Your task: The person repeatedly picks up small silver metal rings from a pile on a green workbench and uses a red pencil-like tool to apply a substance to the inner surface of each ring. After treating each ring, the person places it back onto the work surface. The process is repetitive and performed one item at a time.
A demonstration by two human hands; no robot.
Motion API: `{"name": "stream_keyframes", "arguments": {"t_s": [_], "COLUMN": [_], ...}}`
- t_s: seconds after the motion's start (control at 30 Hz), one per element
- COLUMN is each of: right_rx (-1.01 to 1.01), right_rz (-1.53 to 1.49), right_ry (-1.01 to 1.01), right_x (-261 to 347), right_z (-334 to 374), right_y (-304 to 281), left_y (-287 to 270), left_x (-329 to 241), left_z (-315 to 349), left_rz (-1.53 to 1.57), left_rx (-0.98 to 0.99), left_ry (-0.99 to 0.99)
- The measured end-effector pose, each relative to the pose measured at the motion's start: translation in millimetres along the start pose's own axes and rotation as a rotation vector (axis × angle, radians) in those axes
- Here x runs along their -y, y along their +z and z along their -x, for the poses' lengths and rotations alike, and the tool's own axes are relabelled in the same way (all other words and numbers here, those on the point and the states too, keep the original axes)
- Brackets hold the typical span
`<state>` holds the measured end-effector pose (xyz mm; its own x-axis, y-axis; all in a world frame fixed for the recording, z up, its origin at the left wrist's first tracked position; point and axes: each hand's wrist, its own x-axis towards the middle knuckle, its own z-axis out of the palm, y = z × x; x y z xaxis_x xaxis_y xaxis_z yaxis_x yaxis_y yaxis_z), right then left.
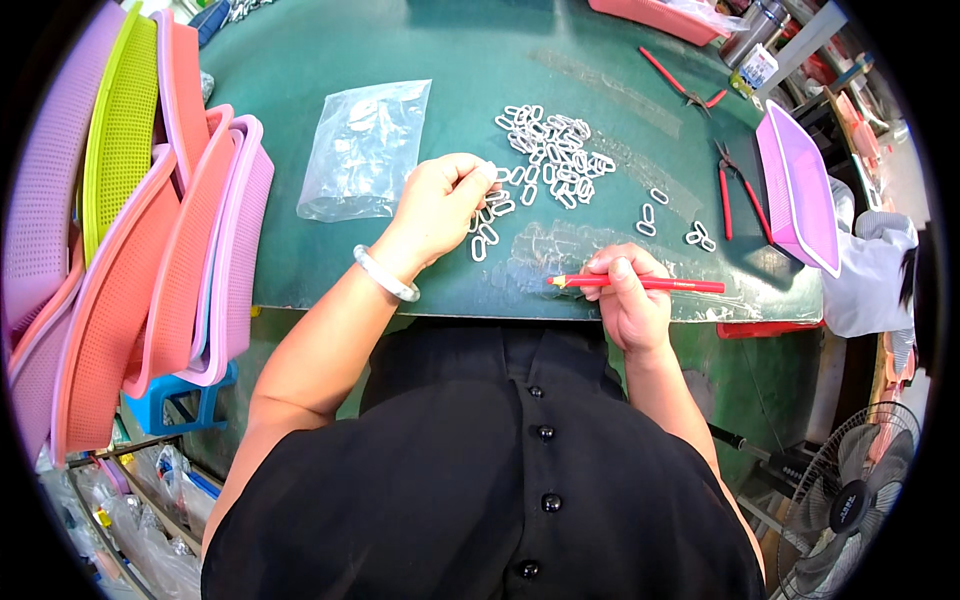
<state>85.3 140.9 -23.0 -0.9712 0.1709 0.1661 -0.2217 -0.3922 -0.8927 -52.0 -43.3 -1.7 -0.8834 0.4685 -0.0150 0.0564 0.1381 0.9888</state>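
Observation:
My left hand (440,208), with a pale bangle (386,274) on its wrist, is at the left edge of a pile of small oval metal links (560,155). Thumb and forefinger are pinched together on a link (503,175); the hand partly covers the links beneath it. A red pencil (690,286) lies level in my right hand (636,305), its sharpened end pointing left near the table's front edge. Apart from the pile, a few loose links (647,219) lie to the right. Left of my left hand sits a clear plastic bag (362,150).
Nested plastic baskets (190,250) crowd the left side. Red-handled pliers (742,195) and another red-handled pair (683,88) rest on the green table (450,50), near a purple basket (798,190). A fan (850,505) stands at lower right, a blue stool (185,405) at lower left.

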Motion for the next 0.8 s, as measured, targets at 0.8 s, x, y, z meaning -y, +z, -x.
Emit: {"name": "stream_keyframes", "arguments": {"t_s": [0.8], "right_rx": [0.003], "right_rz": [0.027], "right_ry": [0.020], "right_x": [1.3], "right_z": [-1.6], "right_y": [0.9], "left_y": [5.6], "left_x": [-5.6], "left_z": [-1.4], "left_rz": [0.047], "left_rx": [0.025], "left_ry": [-0.013]}}
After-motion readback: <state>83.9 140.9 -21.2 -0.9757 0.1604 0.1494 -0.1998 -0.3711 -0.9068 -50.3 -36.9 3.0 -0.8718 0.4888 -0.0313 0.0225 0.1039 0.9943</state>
